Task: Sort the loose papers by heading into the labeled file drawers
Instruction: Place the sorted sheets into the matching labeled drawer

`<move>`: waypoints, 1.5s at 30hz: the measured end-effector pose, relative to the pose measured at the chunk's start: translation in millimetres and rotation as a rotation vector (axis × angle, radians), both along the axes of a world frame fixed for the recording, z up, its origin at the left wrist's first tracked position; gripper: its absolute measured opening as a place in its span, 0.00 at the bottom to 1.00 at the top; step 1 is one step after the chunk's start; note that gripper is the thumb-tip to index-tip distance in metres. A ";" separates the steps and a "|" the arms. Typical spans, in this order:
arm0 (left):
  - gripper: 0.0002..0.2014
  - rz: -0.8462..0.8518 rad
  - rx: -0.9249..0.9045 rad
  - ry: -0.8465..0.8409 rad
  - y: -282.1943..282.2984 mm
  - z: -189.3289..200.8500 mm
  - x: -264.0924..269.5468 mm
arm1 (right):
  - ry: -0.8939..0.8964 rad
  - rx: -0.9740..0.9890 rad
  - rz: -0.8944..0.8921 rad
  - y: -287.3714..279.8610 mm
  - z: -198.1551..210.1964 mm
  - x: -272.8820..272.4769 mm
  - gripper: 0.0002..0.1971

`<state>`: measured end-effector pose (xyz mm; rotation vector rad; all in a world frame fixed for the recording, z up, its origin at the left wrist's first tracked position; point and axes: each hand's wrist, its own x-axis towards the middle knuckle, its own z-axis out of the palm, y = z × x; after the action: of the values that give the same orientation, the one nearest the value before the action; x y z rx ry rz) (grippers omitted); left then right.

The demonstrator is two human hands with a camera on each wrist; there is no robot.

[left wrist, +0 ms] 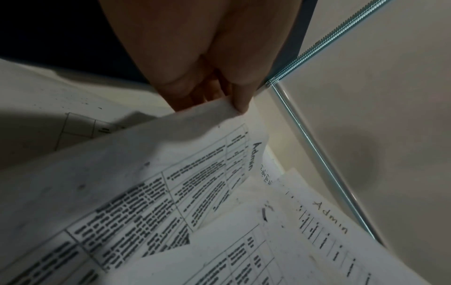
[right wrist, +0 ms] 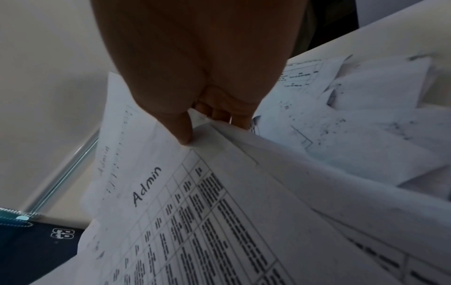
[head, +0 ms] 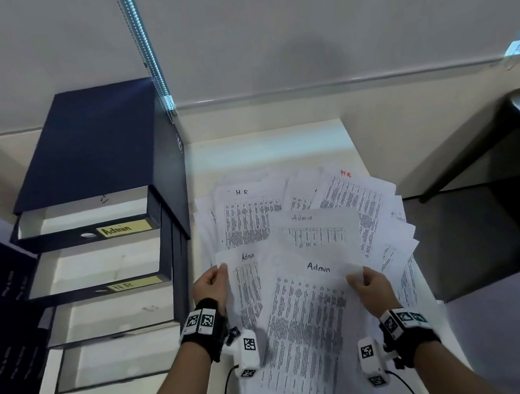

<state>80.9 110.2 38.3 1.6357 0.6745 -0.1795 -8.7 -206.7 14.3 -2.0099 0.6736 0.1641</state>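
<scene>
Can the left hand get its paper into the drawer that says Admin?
Probably yes. The left hand pinches an Admin sheet right beside the file cabinet, the Admin drawer is pulled open on that same side, and nothing sits between them. The drawer is up top, so some lifting looks needed.

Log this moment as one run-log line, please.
left hand: pinches Admin sheet | right hand: pinches Admin sheet | Admin drawer: open | stage: gathering

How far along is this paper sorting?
Barely started, it seems: the open Admin drawer and HR drawer look empty. In hand: the left hand and right hand each pinch an Admin-headed sheet. Left: the pile of HR and Admin papers on the table.
</scene>
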 end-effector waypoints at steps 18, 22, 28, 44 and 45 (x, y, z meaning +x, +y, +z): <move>0.23 -0.346 0.049 0.136 -8.5 -14.3 2.2 | 0.105 0.083 0.209 57.0 14.4 38.7 0.11; 0.22 -0.136 -0.118 -0.048 -6.3 36.7 26.8 | -0.126 0.120 0.204 49.2 62.1 57.1 0.09; 0.30 -0.253 -0.190 -0.389 -5.5 137.3 32.3 | -0.437 0.228 0.146 41.1 158.2 72.6 0.09; 0.22 -0.567 -0.084 -0.392 -21.5 164.3 17.1 | -0.343 0.251 0.038 60.1 160.2 54.7 0.10; 0.20 -0.557 -0.011 -0.392 -24.5 157.2 14.8 | -0.338 0.252 0.027 63.8 155.9 52.6 0.06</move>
<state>95.7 85.6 195.5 1.7504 -0.0896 -0.2527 43.8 -142.9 170.2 -1.7489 0.3896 -0.0720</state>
